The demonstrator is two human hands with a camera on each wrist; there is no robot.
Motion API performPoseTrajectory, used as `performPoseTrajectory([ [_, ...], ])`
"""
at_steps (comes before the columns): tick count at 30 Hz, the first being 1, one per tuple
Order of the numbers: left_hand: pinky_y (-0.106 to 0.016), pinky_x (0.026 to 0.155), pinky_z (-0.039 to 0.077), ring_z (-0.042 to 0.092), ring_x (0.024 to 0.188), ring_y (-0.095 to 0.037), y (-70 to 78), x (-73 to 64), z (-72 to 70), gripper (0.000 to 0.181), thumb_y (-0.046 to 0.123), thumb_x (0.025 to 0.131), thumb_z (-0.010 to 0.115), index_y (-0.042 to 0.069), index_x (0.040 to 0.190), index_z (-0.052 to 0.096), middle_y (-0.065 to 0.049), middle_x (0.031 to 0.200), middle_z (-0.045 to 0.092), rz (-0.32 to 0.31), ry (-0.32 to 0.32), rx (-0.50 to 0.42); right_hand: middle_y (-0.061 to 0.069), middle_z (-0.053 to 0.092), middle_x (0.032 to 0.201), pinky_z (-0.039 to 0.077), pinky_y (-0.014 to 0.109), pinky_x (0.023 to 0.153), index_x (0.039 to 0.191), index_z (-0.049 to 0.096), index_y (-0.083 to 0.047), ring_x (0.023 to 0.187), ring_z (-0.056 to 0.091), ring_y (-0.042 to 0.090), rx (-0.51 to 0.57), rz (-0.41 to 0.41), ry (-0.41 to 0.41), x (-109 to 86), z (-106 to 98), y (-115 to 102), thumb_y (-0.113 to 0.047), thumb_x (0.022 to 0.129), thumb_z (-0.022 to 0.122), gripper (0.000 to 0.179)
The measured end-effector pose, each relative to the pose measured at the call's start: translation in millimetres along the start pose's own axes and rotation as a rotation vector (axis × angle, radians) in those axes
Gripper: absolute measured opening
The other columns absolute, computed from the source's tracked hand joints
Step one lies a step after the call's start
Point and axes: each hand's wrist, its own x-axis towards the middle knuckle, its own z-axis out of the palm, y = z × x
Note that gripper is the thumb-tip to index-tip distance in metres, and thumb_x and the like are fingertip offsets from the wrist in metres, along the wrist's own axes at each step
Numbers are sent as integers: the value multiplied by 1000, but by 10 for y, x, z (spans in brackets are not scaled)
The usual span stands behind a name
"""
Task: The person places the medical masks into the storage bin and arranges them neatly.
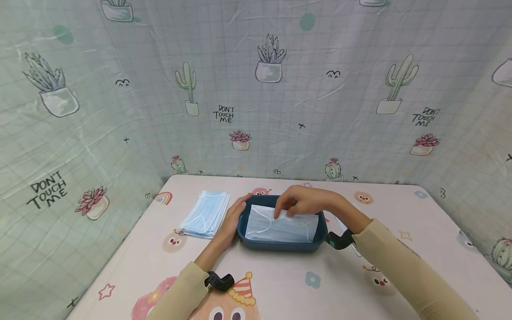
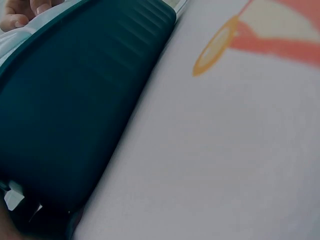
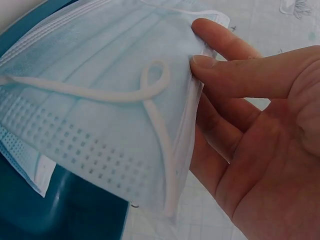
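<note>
A dark blue plastic bin (image 1: 280, 246) holds a stack of light blue pleated face masks (image 1: 262, 226) with white ear loops. My left hand (image 1: 230, 222) rests along the bin's left side, its fingers reaching toward the far left corner of the rim. Over the masks, my right hand (image 1: 304, 201) reaches down from the right. In the right wrist view, its thumb and index finger pinch the edge of a face mask (image 3: 115, 115), whose ear loop crosses its front. Another mask (image 3: 30, 170) shows below it inside the bin.
Left of the bin, a separate pile of blue face masks (image 1: 206, 213) lies on the patterned tablecloth (image 1: 288, 284). A pale flat item (image 1: 356, 251) is mostly hidden beneath the right wrist. A cactus-print curtain (image 1: 256, 111) hangs behind the table.
</note>
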Motion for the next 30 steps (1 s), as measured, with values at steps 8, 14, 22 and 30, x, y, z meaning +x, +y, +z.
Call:
performPoseTrajectory([
  [8,-52,131,19,30,158,-27,19,-3,13,46,29,112,34,21,155,48,-2,164,43,-10,1,2,1,59,86,38,23,68,111,77,-7,73,44,12,87,-9,-124,112,23,35,13,91,57,34],
  [14,-54,131,18,30,158,-27,1,-1,0,48,31,112,34,19,156,46,-2,165,42,-18,-8,5,11,60,90,38,23,69,113,75,-3,75,44,13,90,-31,-153,198,52,80,13,90,56,34],
  [22,-54,131,18,29,158,-28,-18,3,5,49,32,112,33,17,157,44,-2,165,42,-19,-21,6,5,55,86,36,24,70,113,75,0,75,43,13,103,19,-148,258,91,234,14,88,57,33],
  [30,-53,131,16,28,159,-27,27,-13,13,48,31,112,32,18,157,44,-2,166,41,-32,-11,-6,5,61,94,40,27,78,114,75,-2,85,50,14,86,71,-123,346,55,351,13,89,59,33],
])
